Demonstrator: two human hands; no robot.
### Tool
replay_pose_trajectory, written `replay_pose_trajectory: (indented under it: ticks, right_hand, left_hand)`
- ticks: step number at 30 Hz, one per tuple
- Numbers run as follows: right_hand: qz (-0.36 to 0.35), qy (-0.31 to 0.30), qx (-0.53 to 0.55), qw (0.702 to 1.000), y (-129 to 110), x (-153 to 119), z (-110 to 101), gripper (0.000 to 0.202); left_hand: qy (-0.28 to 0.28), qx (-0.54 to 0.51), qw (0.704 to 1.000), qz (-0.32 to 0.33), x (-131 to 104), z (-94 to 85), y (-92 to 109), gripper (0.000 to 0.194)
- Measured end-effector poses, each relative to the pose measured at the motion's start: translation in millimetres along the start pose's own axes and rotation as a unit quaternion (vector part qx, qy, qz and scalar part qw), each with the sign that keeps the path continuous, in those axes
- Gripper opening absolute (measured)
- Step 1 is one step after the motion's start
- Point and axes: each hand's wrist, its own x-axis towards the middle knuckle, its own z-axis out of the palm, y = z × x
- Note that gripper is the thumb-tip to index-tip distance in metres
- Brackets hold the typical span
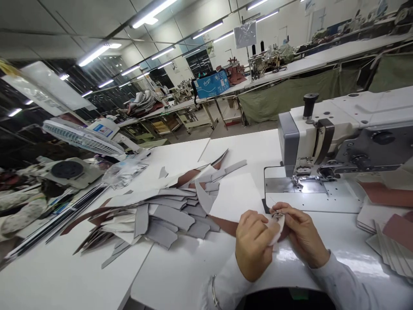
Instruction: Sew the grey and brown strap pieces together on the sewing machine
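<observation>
My left hand [254,246] is closed with bent fingers around a small pale piece of material [280,228], which shows a brown side near its lower edge. Thumb and fingertips of my right hand [303,234] pinch the top of the same piece. Something small and dark sits between the fingertips there, too small to name. Both hands are just in front of the sewing machine [348,133], left of its lit needle plate [309,186]. Beside my left hand lies a larger white sheet [237,198] with a brown piece under its edge.
Left of my hands, grey cut pieces [174,217] lie in an overlapping heap on the white table [180,275]. More white and brown pieces [392,224] are stacked at the right. A fan [84,135] stands at the far left beside clear plastic bags [125,172].
</observation>
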Motion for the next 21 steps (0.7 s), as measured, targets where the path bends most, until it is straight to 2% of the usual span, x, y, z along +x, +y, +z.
replay_pose_trajectory:
  ticks: [3,11,21]
  right_hand:
    - [0.027,0.024,0.039,0.999,5,0,-1,0.015]
    - [0.115,0.035,0.133,0.984,3,-3,2,0.013]
    - [0.093,0.019,0.130,0.987,-2,-4,3,0.020]
  left_hand:
    - [0.013,0.073,0.996,0.045,-3,9.0,8,0.020]
    - [0.033,0.105,0.993,0.036,-3,26.3,19,0.016]
    - [0.016,0.085,0.996,0.018,-4,21.1,19,0.020]
